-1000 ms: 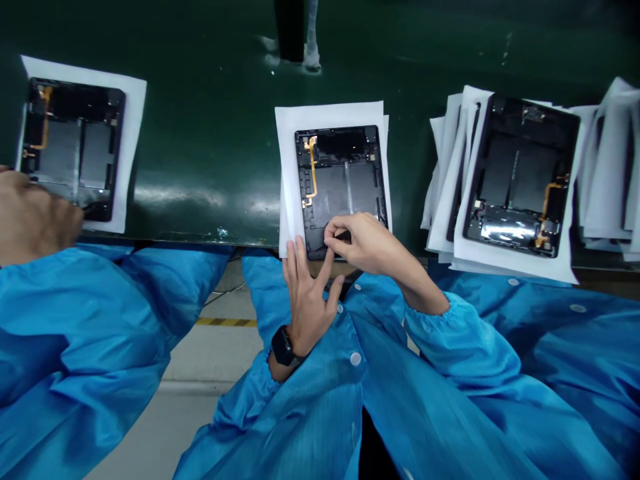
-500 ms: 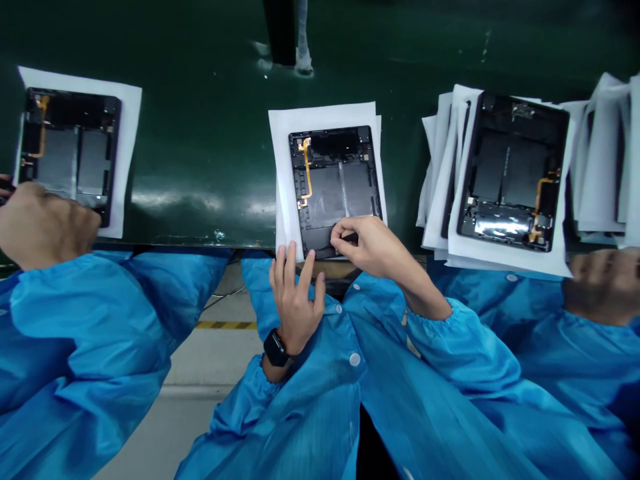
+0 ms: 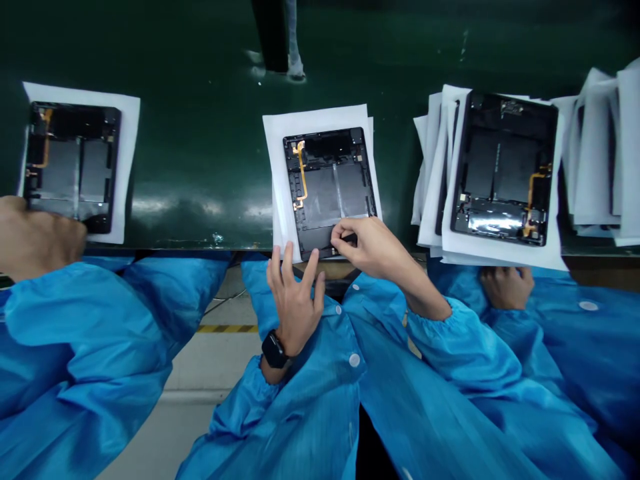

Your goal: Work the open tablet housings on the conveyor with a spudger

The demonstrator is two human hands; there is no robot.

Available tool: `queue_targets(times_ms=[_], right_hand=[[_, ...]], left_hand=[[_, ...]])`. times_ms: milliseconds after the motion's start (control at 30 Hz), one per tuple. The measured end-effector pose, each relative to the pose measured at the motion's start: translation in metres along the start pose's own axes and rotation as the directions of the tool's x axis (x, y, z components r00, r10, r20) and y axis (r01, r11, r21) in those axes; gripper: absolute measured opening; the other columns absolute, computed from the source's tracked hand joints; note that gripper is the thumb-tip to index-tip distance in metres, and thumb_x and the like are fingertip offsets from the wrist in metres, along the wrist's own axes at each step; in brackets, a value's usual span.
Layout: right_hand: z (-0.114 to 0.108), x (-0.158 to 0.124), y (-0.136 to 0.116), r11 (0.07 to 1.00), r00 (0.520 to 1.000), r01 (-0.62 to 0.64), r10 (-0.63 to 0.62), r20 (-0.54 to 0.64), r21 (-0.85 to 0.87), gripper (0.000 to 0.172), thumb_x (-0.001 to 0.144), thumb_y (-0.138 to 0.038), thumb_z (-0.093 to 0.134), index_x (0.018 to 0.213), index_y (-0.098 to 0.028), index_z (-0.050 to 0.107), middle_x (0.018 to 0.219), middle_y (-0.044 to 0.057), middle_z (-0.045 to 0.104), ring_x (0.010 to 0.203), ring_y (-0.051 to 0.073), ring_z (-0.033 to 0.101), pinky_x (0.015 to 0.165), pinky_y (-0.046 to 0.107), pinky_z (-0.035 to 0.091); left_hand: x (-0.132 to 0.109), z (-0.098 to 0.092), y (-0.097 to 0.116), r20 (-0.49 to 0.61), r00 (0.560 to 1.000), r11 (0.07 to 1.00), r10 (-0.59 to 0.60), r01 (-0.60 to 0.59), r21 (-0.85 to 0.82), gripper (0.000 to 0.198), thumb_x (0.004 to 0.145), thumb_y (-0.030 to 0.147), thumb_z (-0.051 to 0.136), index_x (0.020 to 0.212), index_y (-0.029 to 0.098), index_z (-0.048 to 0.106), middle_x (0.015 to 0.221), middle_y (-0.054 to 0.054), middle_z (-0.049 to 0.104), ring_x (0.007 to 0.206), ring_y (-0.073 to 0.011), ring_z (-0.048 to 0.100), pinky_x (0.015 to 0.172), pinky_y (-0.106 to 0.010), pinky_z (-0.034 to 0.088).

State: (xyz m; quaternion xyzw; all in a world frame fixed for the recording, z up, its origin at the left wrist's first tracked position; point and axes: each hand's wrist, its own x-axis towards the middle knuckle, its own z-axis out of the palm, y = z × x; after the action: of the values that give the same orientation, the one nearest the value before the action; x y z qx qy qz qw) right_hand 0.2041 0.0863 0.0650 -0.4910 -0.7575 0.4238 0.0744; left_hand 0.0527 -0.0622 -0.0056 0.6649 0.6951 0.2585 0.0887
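Partly under the curled right hand [image 3: 371, 243] lies a rectangular, glossy-and-matte device [image 3: 320, 190].

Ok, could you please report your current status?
Device open on white sheets. Left hand spread at its near edge. Right hand pinched over it, hiding near right corner.

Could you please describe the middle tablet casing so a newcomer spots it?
On the dark green table, centrally, lie white paper sheets. On them rests the open black rectangular tablet casing. Unlike its neighbours, it has a left hand and a right hand at its near end.
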Motion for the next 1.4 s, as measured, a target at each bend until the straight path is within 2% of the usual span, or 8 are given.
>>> queue_targets(times_ms=[267,400,667,1067,1233,1400], right_hand=[[-0.003,0.000,0.002,0.999,1.000,0.013,-0.012,0.019,-0.037,0.012,0.092,-0.016,0.062,0.082,-0.020,0.068,0.083,0.005,0.078,0.080,0.022,0.070,0.075,0.031,0.042],[-0.007,0.000,0.002,0.999,0.999,0.020,-0.019,0.042,-0.029,0.014,0.091,-0.014,0.062,0.079,-0.020,0.065,0.080,0.003,0.077,0.077,0.021,0.069,0.074,0.031,0.041],[-0.011,0.002,0.001,0.996,0.998,0.014,-0.020,0.057,0.091,0.013,0.092,-0.014,0.064,0.081,-0.019,0.068,0.089,0.004,0.079,0.087,0.021,0.072,0.079,0.030,0.043],[-0.004,0.002,0.003,0.997,0.997,0.045,-0.041,0.066,-0.064,0.015,0.093,-0.016,0.062,0.079,-0.021,0.063,0.080,0.003,0.076,0.075,0.020,0.066,0.071,0.031,0.037],[-0.005,0.001,0.000,0.991,0.994,0.074,-0.065,0.085,-0.110,0.016,0.095,-0.015,0.061,0.080,-0.021,0.060,0.076,0.002,0.073,0.069,0.018,0.060,0.068,0.031,0.033],[-0.006,0.002,0.001,0.991,0.993,0.083,-0.073,0.098,-0.102,0.015,0.095,-0.015,0.060,0.081,-0.022,0.060,0.074,0.001,0.071,0.065,0.016,0.056,0.067,0.031,0.032]], left_hand=[[0.003,-0.006,0.004,0.020,1.000,0.999,-0.024,0.023,0.045,0.047,0.103,0.027,0.062,0.150,0.027,0.063,0.171,-0.017,0.038,0.163,-0.0430,0.025,0.127,-0.067,0.029],[0.004,-0.005,0.006,0.013,1.000,0.999,-0.012,0.012,0.049,0.045,0.103,0.026,0.062,0.149,0.025,0.063,0.171,-0.019,0.037,0.163,-0.0430,0.025,0.127,-0.067,0.029],[0.009,-0.005,0.001,0.023,0.999,0.998,0.032,-0.033,0.061,0.043,0.103,0.023,0.060,0.146,0.024,0.066,0.168,-0.019,0.041,0.162,-0.0406,0.029,0.128,-0.065,0.029],[0.010,-0.006,-0.004,0.042,0.998,0.999,0.047,-0.048,0.023,0.045,0.103,0.019,0.058,0.147,0.027,0.065,0.168,-0.017,0.040,0.162,-0.0396,0.030,0.127,-0.065,0.032],[0.010,-0.007,-0.005,0.051,0.998,0.999,0.035,-0.037,0.035,0.046,0.103,0.019,0.058,0.147,0.028,0.065,0.168,-0.016,0.042,0.162,-0.0394,0.029,0.128,-0.065,0.029],[0.007,-0.007,-0.008,-0.002,0.999,0.998,0.051,-0.051,0.030,0.043,0.103,0.020,0.060,0.144,0.023,0.066,0.162,-0.019,0.049,0.159,-0.0382,0.034,0.127,-0.062,0.032]])
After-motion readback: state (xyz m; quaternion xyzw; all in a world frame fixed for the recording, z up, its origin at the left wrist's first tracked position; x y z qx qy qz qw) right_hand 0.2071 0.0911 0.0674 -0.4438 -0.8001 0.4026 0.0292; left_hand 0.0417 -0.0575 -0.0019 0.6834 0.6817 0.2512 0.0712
